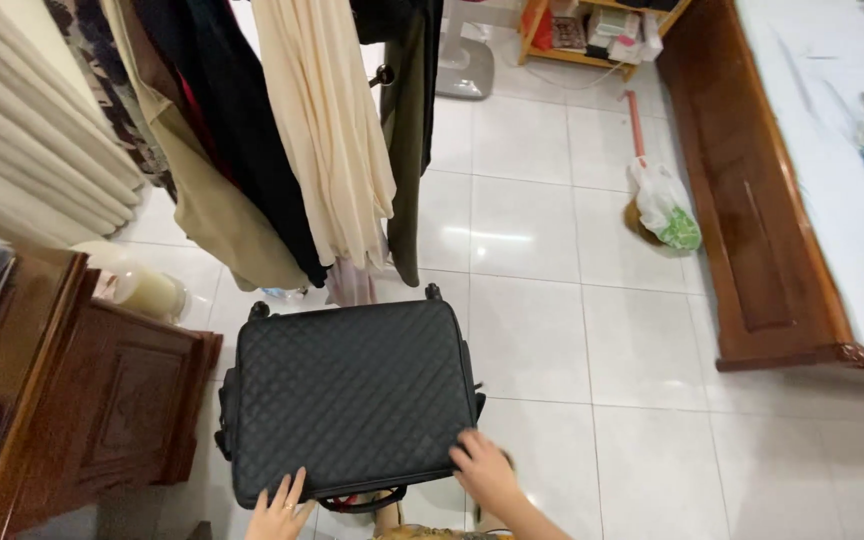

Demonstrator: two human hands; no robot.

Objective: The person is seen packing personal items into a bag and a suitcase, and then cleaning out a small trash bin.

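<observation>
A black quilted suitcase lay flat on the white tiled floor, just in front of the person. The left hand rested at the case's near left corner, fingers spread and flat against the edge, gripping nothing. The right hand pressed on the near right corner, fingers loosely curled over the rim; whether it pinched anything could not be told. A curved black handle showed between the two hands. Clothes on hangers hung beyond the suitcase, a dark wooden cabinet stood to its left, and a wooden bed frame ran along the right.
</observation>
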